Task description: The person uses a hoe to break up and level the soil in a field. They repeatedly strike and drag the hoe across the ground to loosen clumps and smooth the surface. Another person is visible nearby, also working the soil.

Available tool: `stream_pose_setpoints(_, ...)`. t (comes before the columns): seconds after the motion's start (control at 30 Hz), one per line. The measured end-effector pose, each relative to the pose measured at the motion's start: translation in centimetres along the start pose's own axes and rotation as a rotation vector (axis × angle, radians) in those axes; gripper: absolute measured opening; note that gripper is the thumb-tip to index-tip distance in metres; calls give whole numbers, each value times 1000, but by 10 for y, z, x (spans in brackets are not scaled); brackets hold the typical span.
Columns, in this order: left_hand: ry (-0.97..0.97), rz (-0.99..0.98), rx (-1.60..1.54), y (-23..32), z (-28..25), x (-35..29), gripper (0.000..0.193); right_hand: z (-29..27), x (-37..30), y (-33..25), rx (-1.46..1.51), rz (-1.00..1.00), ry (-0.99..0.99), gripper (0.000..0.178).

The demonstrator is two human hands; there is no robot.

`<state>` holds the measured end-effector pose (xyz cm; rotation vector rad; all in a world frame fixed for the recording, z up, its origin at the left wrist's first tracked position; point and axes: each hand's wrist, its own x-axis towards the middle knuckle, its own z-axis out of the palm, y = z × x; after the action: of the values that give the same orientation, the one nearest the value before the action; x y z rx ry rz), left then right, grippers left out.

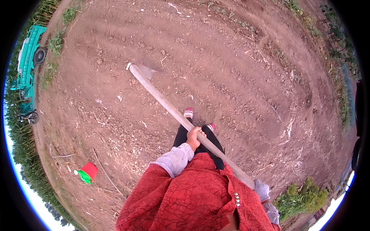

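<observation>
A hoe (169, 106) with a long, pale wooden handle slants across my body, from the upper left down to the lower right. Its blade (145, 72) is at the soil out ahead of my feet; whether the edge is sunk in, I cannot tell. Bare fingers of my left hand (194, 138) wrap round the middle of the handle, in front of my legs. Farther back, beside my right hip, my right hand (262, 189) in a pale glove closes on the handle near its rear end. Its fingers are partly hidden.
Brown, cloddy soil (231, 77) with dry stalks surrounds me. A red bucket (89, 170) with something green in it stands at the left. Beyond it, a green cargo tricycle (29, 65) is parked by tall crops. A leafy bush (302, 198) grows at the lower right.
</observation>
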<state>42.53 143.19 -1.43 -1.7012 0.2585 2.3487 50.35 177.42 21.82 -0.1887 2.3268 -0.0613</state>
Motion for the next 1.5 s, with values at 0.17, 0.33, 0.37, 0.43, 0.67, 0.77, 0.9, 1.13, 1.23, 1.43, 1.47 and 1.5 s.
stream_pose_setpoints(0.17, -14, 77, -26, 58, 16, -6, 13, -8, 39, -29, 2, -45, 17, 26)
stream_pose_setpoints(0.33, -14, 203, 25, 140, 32, -10, 14, -12, 91, -83, 73, -80, 33, 26)
stream_pose_setpoints(0.37, -5, 217, 25, 158, 37, -13, 15, -13, 102, -96, 81, -98, 35, 26)
stream_pose_setpoints(0.43, -43, 300, 80, 193, 29, 4, 16, -13, 122, -121, 99, -141, 33, 25)
stream_pose_setpoints(0.67, 22, 389, 69, 258, 33, 51, 17, -28, 178, -174, 85, -164, 58, 22)
stream_pose_setpoints(0.77, 0, 376, 86, 232, 23, 63, 17, -30, 159, -168, 30, -88, -87, 22)
stream_pose_setpoints(0.9, -31, 342, 56, 177, 7, 65, 17, -12, 133, -122, -10, -103, -109, 28)
stream_pose_setpoints(1.13, -9, 340, 87, 120, 17, 35, 15, -3, 99, -72, 11, -155, -108, 31)
stream_pose_setpoints(1.23, -73, 324, 99, 92, 10, 35, 14, 7, 80, -53, 29, -122, -100, 31)
stream_pose_setpoints(1.43, -67, 281, 106, 43, 6, 43, 14, 16, 55, -9, 78, -107, -111, 32)
stream_pose_setpoints(1.47, -31, 276, 134, 33, 10, 38, 15, 13, 48, -4, 118, -101, -132, 32)
stream_pose_setpoints(1.5, -39, 276, 135, 27, 8, 40, 15, 17, 45, -1, 112, -76, -151, 31)
